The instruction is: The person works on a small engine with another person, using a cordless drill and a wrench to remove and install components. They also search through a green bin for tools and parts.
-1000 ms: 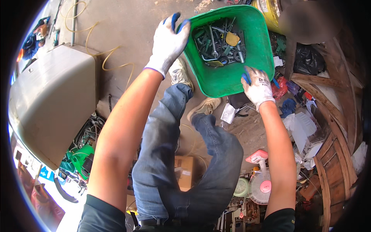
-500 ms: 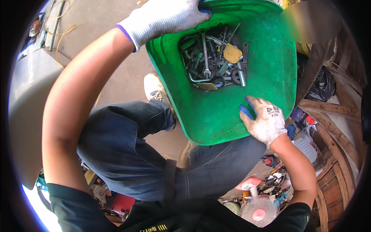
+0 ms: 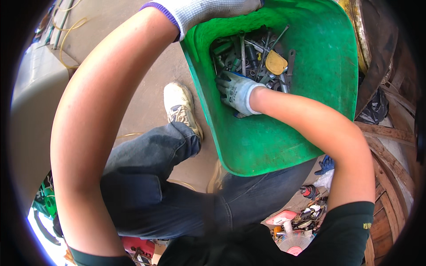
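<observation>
You're holding the green tub (image 3: pixel 284 142) up over your lap, its open mouth tilting toward you and its long axis running from near your knees up and away. Your left hand (image 3: pixel 208 11) is closing around the far rim, gloved fingers wrapping over the edge. Your right hand (image 3: pixel 237 91) is digging into the pile of metal tools (image 3: pixel 253 57) at the bottom; can't tell whether it's gripping anything yet, fingers look loosely curled on the pile. I'd say keep that left grip firm so the tub isn't tipping while you rummage. The wrenches are mostly lying lengthwise, pointing up toward the far wall.
</observation>
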Tool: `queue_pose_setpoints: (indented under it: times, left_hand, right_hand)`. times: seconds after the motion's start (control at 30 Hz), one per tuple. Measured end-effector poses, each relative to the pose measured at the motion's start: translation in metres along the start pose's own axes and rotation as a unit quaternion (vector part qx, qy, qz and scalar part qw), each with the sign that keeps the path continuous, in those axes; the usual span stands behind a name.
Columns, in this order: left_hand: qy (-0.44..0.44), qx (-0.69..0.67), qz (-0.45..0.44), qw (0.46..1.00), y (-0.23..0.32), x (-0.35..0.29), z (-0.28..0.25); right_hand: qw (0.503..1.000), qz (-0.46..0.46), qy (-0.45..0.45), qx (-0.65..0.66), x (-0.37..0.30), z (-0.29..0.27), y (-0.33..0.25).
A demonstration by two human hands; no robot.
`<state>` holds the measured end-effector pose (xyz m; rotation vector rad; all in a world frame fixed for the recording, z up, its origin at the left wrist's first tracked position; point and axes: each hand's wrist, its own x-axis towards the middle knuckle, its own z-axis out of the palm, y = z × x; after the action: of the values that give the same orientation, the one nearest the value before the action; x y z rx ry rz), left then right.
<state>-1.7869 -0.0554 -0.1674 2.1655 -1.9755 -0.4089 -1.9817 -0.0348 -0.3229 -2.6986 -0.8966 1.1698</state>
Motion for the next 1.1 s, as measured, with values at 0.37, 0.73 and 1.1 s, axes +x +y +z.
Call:
queue_pose_setpoints:
  times: [0.37, 0.73, 1.1]
  left_hand:
    - [0.000, 0.022, -0.093, 0.995, 0.016, -0.007, -0.007]
    - [-0.065, -0.072, -0.126, 0.987, 0.016, 0.012, -0.012]
    - [-0.013, -0.009, -0.056, 0.998, -0.001, 0.009, 0.007]
  right_hand:
    - [0.983, 0.180, -0.028, -0.001, 0.001, 0.021, 0.019]
    - [0.975, 0.192, 0.103, 0.038, 0.015, 0.020, 0.022]
    - [0.976, 0.200, 0.038, 0.072, 0.021, 0.016, 0.044]
